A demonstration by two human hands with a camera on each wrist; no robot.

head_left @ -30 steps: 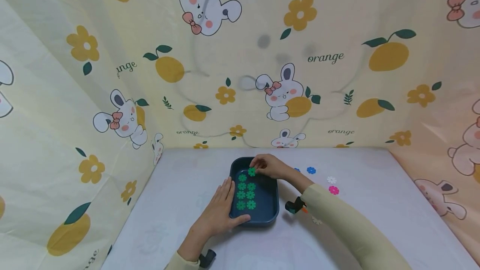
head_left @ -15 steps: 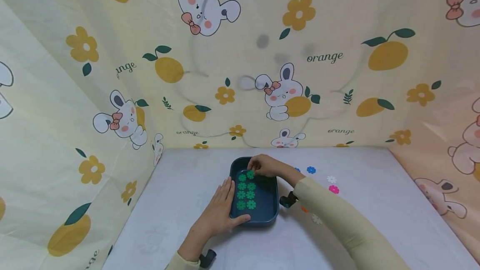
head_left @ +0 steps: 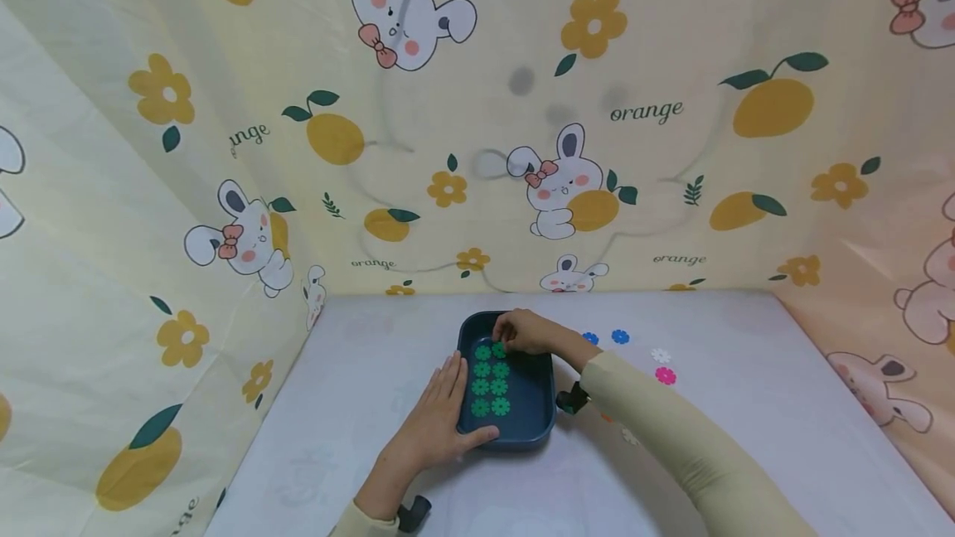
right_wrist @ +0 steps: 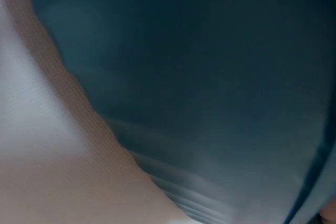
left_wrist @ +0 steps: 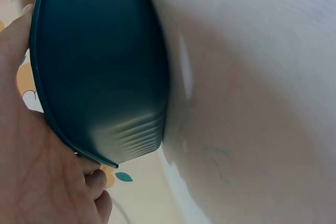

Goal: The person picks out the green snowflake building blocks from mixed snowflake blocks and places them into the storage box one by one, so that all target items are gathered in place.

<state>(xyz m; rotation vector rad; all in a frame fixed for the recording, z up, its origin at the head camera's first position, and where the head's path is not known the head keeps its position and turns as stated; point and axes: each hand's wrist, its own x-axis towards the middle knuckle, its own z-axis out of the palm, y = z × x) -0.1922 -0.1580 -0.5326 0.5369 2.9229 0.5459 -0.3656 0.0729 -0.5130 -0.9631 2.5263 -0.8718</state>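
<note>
A dark blue rectangular tray (head_left: 531, 408) sits on the white table, with two columns of green flower-shaped pieces (head_left: 482, 370) laid along its left part. My left hand (head_left: 431, 423) lies along the tray's left side with its fingers straight and the thumb over the near rim. In the left wrist view that hand (left_wrist: 39, 161) rests against the rim of the tray (left_wrist: 105, 61). Inside the tray's far end, my right hand (head_left: 530, 332) pinches a green flower piece (head_left: 499, 350) at the top of the right column. Only the tray wall (right_wrist: 199, 87) fills most of the right wrist view.
Right of the tray lie loose flower pieces: two blue ones (head_left: 620, 336), a white one (head_left: 661, 355) and a pink one (head_left: 666, 375). A pale piece (head_left: 630, 436) and an orange one are partly hidden by the right sleeve (head_left: 656, 429). A patterned curtain (head_left: 418, 214) encloses the table.
My right hand has moved slightly left and down with the green flower piece, bringing it to the top of the right column. The left hand and tray have stayed put.
</note>
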